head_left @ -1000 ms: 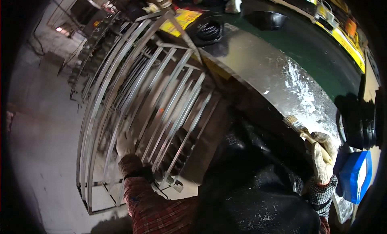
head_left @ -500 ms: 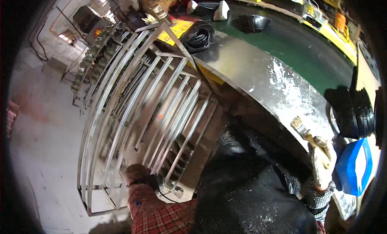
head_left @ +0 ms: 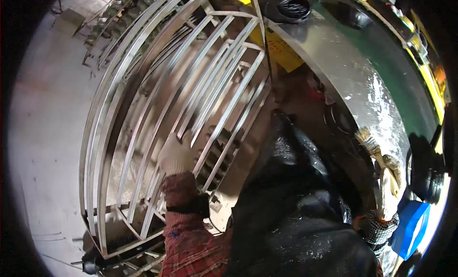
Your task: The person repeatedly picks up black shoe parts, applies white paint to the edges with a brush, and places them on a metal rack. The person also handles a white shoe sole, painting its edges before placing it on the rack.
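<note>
Dim workshop, pale grey floor point(head_left: 52, 157), reach split two ways

The right hand in a cream knitted glove point(head_left: 389, 181) has its fingers closed round the handle of a pale wooden-handled brush point(head_left: 378, 154), bristles pointing away beside the near edge of a silver-grey, white-streaked metal table point(head_left: 343, 62). The left hand in a matching glove point(head_left: 176, 155) is at a large rack of silvery metal bars point(head_left: 125, 102), left of a shiny black apron point(head_left: 305, 205); blur means I cannot tell whether those fingers grip or only touch. A blue box point(head_left: 410, 229) sits just beside the right wrist.

The step in hand looks like handling the rack with the brush held aside; shifting the frame would call for a sure left grip and bristles kept clear.
</note>
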Available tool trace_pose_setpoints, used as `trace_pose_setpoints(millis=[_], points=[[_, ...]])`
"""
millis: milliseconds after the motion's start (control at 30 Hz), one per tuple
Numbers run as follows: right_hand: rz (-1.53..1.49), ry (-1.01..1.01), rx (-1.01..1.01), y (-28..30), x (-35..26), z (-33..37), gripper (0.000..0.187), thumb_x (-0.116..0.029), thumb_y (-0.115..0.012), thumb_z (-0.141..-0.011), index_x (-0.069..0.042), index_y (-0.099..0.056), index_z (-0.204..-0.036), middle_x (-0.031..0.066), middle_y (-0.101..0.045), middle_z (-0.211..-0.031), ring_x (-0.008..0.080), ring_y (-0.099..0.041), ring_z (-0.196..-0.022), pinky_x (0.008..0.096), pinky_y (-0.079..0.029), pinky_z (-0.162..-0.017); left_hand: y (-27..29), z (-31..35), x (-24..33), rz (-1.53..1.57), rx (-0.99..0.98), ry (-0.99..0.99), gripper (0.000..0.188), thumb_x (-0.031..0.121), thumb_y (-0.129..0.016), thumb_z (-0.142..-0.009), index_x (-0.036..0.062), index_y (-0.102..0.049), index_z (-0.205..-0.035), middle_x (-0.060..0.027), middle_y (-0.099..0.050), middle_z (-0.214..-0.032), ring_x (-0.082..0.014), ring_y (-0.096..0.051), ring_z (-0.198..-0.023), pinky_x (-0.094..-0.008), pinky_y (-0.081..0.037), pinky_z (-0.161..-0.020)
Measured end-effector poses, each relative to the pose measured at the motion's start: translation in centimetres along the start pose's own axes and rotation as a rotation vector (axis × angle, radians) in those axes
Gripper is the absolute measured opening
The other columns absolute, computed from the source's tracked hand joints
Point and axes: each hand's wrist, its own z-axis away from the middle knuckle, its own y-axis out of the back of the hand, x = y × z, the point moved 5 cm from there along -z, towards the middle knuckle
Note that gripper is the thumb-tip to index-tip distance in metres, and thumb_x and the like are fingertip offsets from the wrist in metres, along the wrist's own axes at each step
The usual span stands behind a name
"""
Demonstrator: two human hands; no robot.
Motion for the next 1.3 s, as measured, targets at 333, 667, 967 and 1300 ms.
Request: trace_pose_setpoints(millis=[333,667,967,1300], points=[[-0.056,-0.019,0.037,0.1,-0.7,0.3,0.029,-0.007,-0.062,-0.097,0.002,-0.059,-0.124,0.0155,-0.064,-0.119,0.0215,-0.065,-0.104,0.0300,-0.052,-0.093,0.9,-9.6,1.2,0.133,0.304,-0.100,0.043,0.046,-0.051,-0.097,0.0068,-0.065,-0.107,-0.0200,-0.071,-0.102,-0.0395,-0.067,-0.098,-0.0482,-0.052,-0.083],[0.276,-0.003,-0.063,-7.3,-7.5,-1.2,0.039,-0.018,-0.064,-0.096,0.005,-0.058,-0.126,0.0158,-0.062,-0.122,0.0221,-0.060,-0.112,0.0337,-0.045,-0.101,-20.1,3.9,-3.6,0.521,0.115,-0.942,0.017,0.012,-0.068,-0.078,0.0071,-0.066,-0.095,-0.0144,-0.065,-0.100,-0.0375,-0.063,-0.094,-0.0475,-0.049,-0.087],[0.372,0.053,-0.155,-13.6,-10.5,-2.8,0.041,-0.023,-0.065,-0.097,0.001,-0.058,-0.129,0.0149,-0.061,-0.123,0.0222,-0.061,-0.111,0.0355,-0.050,-0.096,-23.0,-2.0,-7.8,0.510,-0.236,-0.579,0.028,0.028,-0.060,-0.093,0.0104,-0.062,-0.114,-0.0159,-0.062,-0.119,-0.0385,-0.054,-0.120,-0.0470,-0.046,-0.099],[0.617,0.362,-0.185,-23.8,-10.2,-12.5,0.031,-0.001,-0.060,-0.093,-0.003,-0.051,-0.123,0.0183,-0.063,-0.129,0.0299,-0.065,-0.108,0.0430,-0.051,-0.095,-45.7,-13.9,4.7,1.287,-0.747,0.469,0.051,0.040,-0.056,-0.099,0.0053,-0.056,-0.136,-0.0165,-0.064,-0.128,-0.0291,-0.061,-0.119,-0.0373,-0.047,-0.100]])
